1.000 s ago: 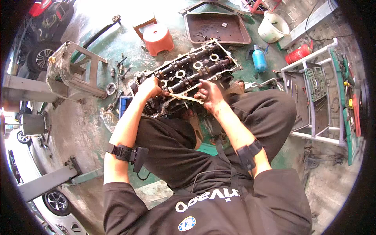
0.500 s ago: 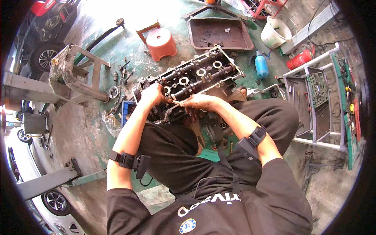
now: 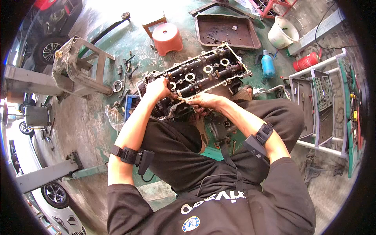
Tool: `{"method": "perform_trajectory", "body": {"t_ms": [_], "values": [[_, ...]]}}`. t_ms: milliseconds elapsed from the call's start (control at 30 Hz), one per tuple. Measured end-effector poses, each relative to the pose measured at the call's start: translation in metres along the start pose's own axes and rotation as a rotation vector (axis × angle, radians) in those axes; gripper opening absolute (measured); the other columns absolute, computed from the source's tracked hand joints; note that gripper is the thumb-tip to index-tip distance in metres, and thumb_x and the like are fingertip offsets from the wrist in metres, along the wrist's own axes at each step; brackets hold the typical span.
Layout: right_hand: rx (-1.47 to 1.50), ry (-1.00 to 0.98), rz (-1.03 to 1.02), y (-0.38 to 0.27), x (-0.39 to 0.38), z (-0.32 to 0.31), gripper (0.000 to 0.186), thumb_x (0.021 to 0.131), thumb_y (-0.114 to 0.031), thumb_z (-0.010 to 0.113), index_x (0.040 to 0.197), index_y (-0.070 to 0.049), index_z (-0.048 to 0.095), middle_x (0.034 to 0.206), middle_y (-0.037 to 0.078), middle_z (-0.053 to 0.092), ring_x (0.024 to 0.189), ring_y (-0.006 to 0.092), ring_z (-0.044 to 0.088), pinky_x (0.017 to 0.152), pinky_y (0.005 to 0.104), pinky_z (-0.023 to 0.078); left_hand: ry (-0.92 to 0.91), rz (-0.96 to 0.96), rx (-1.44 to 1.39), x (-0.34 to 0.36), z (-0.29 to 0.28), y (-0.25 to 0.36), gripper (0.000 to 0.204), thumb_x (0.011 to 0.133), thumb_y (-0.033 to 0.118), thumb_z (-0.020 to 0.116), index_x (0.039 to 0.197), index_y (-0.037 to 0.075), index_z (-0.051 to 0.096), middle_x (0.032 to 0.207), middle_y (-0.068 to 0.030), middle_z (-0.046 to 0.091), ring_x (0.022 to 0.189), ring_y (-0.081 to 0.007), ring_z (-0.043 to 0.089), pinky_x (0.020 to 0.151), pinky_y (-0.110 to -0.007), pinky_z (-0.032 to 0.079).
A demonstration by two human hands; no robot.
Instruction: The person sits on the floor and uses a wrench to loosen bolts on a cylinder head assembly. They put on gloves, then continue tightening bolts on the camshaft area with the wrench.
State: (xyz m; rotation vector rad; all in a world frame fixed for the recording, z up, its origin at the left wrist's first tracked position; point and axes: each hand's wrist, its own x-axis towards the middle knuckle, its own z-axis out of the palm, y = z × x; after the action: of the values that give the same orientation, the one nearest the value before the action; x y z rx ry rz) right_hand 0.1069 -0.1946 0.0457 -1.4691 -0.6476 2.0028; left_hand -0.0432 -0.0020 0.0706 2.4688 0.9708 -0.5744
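Observation:
In front of me lies a dark engine cylinder head (image 3: 213, 78), its camshafts exposed and pale round openings along its top. It slants from lower left to upper right. My left hand (image 3: 158, 89) rests over its left end, fingers curled at one end of a slim metal tool (image 3: 181, 99). My right hand (image 3: 205, 101) closes on the tool's other end at the near edge of the cylinder head. Only a short stretch of the tool shows between the hands, so its exact kind is unclear. The right fingertips are partly hidden below.
Beyond stand a pink stool (image 3: 167, 37) and a brown metal drip tray (image 3: 250, 41). To the right are a white bucket (image 3: 280, 35), a blue bottle (image 3: 268, 64), a red extinguisher (image 3: 306, 62) and a metal tool rack (image 3: 313, 105). A metal stand (image 3: 70, 58) and a blue crate (image 3: 129, 105) lie left.
The whole view has shifted slightly, so the scene sits a little to the right and higher. Both hands stay at the same part of the cylinder head; the right fingers look more curled.

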Motion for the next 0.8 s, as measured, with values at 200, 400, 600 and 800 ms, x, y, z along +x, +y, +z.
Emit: {"method": "perform_trajectory", "body": {"t_ms": [200, 400, 600, 800], "values": [[0.029, 0.028, -0.033, 0.0, -0.006, 0.004, 0.03, 0.102, -0.036, 0.062, 0.081, -0.014, 0.059, 0.064, -0.005, 0.047, 0.054, 0.0087, 0.046, 0.047, 0.0281, 0.039, -0.024, 0.002, 0.04, 0.005, 0.001, 0.0, 0.082, 0.057, 0.058, 0.091, 0.12, 0.008, 0.071, 0.109, -0.0162, 0.074, 0.102, -0.0322, 0.07, 0.088, -0.042, 0.054], [0.131, 0.051, -0.021, 0.003, -0.007, 0.014, 0.025, 0.103, -0.03, 0.06, 0.085, -0.013, 0.058, 0.066, -0.004, 0.047, 0.054, 0.0089, 0.044, 0.049, 0.0279, 0.039, 0.018, 0.067, 0.035, 0.006, 0.001, -0.002, 0.075, 0.057, 0.056, 0.091, 0.112, 0.008, 0.074, 0.102, -0.0154, 0.075, 0.097, -0.032, 0.071, 0.085, -0.043, 0.055], [0.32, 0.088, 0.006, 0.007, -0.012, 0.032, 0.026, 0.105, -0.026, 0.058, 0.082, -0.014, 0.051, 0.063, -0.006, 0.039, 0.052, 0.0075, 0.038, 0.045, 0.0265, 0.035, 0.039, 0.082, 0.028, 0.007, 0.004, -0.004, 0.065, 0.058, 0.054, 0.091, 0.102, 0.008, 0.074, 0.096, -0.0151, 0.075, 0.091, -0.0323, 0.072, 0.08, -0.042, 0.056], [0.487, 0.172, 0.012, 0.012, -0.011, 0.055, 0.034, 0.108, -0.031, 0.052, 0.079, -0.016, 0.042, 0.058, -0.006, 0.032, 0.048, 0.0091, 0.032, 0.045, 0.0266, 0.029, 0.042, 0.092, 0.033, 0.009, 0.005, -0.006, 0.066, 0.059, 0.053, 0.09, 0.107, 0.011, 0.075, 0.1, -0.0164, 0.075, 0.094, -0.0327, 0.072, 0.083, -0.044, 0.056]]}}
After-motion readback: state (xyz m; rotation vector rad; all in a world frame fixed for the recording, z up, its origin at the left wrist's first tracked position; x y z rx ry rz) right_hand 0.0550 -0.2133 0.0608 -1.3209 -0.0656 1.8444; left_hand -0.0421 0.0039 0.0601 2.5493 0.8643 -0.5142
